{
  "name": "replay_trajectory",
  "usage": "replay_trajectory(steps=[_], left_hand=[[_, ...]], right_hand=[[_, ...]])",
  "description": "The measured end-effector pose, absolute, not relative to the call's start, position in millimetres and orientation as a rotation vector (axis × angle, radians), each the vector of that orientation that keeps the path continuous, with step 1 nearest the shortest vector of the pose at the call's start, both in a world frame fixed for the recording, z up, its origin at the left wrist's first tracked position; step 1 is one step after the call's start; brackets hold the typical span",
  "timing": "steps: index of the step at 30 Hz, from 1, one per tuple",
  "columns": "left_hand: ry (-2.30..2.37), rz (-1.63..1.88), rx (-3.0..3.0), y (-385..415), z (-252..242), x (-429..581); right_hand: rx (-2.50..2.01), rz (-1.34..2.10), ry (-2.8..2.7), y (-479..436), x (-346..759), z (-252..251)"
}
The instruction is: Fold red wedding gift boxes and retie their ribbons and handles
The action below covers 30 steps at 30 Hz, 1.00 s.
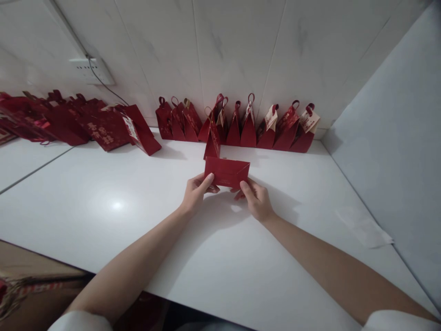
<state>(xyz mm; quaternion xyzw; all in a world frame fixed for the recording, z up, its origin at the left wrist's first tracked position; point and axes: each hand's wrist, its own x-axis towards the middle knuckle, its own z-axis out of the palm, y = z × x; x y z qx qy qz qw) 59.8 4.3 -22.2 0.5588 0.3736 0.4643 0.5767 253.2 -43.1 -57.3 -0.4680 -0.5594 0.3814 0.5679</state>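
Left hand and right hand grip the red box, where a forward nudge could topple the standing box at eleven o'clock!

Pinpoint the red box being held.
In the head view, the held box is near the centre, between the left hand and right hand, over the white table, just in front of a standing box.

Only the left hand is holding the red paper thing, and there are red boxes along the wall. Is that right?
Not quite: the head view shows the right hand holding the red paper thing too, together with the left hand. The red boxes are indeed along the wall.
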Motion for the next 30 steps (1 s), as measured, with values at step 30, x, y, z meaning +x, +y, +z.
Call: replay_trajectory(steps=[30], left_hand=[[0.922,0.985,1.218,12.2,-29.2,56.4]], right_hand=[[-1.131,0.854,-1.3,-43.7,252.0,-54.9]])
